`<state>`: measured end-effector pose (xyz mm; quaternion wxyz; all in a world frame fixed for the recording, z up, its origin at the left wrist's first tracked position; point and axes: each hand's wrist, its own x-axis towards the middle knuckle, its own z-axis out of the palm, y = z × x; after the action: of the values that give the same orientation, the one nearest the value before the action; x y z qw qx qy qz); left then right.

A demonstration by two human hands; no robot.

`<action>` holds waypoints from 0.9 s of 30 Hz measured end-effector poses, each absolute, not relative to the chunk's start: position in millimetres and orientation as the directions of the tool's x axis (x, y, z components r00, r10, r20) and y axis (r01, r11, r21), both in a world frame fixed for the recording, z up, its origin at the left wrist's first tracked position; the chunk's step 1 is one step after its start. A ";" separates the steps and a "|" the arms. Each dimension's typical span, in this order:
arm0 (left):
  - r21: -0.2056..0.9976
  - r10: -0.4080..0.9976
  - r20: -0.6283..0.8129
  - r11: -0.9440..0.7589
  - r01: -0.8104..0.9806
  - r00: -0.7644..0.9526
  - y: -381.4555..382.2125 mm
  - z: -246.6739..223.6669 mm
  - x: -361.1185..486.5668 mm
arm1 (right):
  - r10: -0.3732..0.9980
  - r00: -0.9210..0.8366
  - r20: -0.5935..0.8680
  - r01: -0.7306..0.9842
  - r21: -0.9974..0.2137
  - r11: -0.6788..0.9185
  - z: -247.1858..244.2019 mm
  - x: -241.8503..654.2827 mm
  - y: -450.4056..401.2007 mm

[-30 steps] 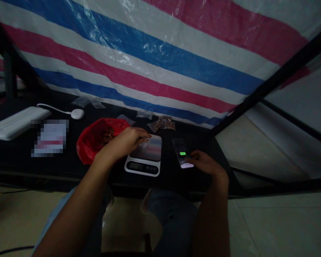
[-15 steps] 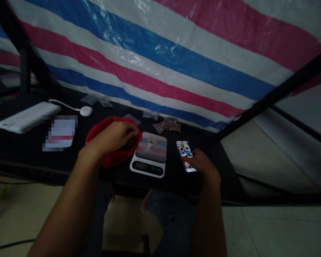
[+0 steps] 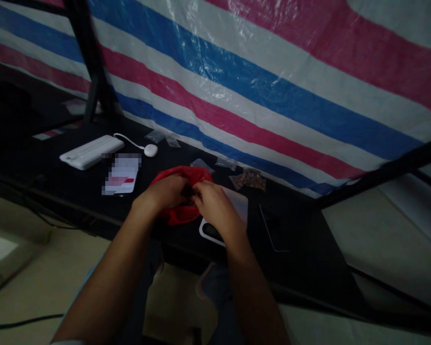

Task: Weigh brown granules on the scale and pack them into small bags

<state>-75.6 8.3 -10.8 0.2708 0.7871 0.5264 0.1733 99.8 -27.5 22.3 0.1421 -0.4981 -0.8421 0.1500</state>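
A red bag [image 3: 175, 214] with its mouth wide lies on the black table, dark brown bits inside. My left hand [image 3: 168, 190] reaches in over its left side, fingers curled down into the contents and partly hidden. From the right, my right hand [image 3: 217, 205] bends its fingers over the bag's rim, fingertips together close to the left hand's. What either hand pinches cannot be made out. A white kitchen scale [image 3: 241, 205] is largely covered by my right hand and wrist. Farther right lies a phone [image 3: 276, 230] with a dark screen.
Behind the scale are small clear bags of brown bits [image 3: 250, 179]. Flat clear bags [image 3: 226, 163] lie along the striped sheet [image 3: 237, 110]. To the left are a white power bank [image 3: 89, 153], a round white piece on a cable [image 3: 151, 150], and a pale, blurred-out flat item [image 3: 124, 175].
My right hand has left the phone and moved left across the scale to the red bag. The phone's screen has gone dark. The view has shifted, moving the table items rightward.
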 end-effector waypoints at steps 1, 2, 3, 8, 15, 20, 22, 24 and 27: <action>0.591 0.911 -0.044 -0.307 0.746 0.409 8.0 -9.6 -75.8 | 0.885 -0.462 0.049 0.823 -0.348 0.449 17.3 91.9 -23.0; 0.580 0.902 -0.070 -0.311 0.753 0.426 8.1 -8.8 -76.0 | 0.891 -0.453 0.012 0.846 -0.309 0.434 13.0 87.2 -18.6; 0.574 0.897 -0.088 -0.310 0.758 0.434 8.5 -8.6 -76.3 | 0.896 -0.444 -0.022 0.861 -0.286 0.420 9.9 85.1 -14.6; 0.600 0.914 -0.053 -0.293 0.744 0.402 11.9 -13.5 -81.3 | 0.899 -0.429 -0.087 0.864 -0.330 0.380 11.8 88.1 -4.1; 0.582 0.890 0.048 -0.394 0.712 0.453 14.4 -11.7 -86.1 | 0.903 -0.429 0.022 0.825 -0.398 0.402 27.9 102.9 -3.0; 0.571 0.884 0.060 -0.412 0.711 0.464 12.6 -4.7 -81.8 | 0.934 -0.323 0.152 0.756 -0.552 0.351 50.6 151.6 -8.2; 0.585 0.887 0.057 -0.402 0.705 0.459 12.5 -3.9 -78.3 | 0.961 -0.242 0.135 0.766 -0.582 0.275 57.6 170.4 -12.3; 0.608 0.885 0.075 -0.406 0.683 0.459 12.7 -3.1 -73.7 | 0.977 -0.192 0.092 0.780 -0.590 0.208 59.9 182.7 -15.6; 0.644 0.866 0.148 -0.451 0.618 0.478 11.4 0.9 -64.7 | 0.980 -0.200 0.013 0.766 -0.621 0.165 55.7 189.3 -17.3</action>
<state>-64.7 11.4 0.9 0.2631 0.8184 0.4531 0.2359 189.3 -17.3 55.7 0.2129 -0.5953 -0.7330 0.2510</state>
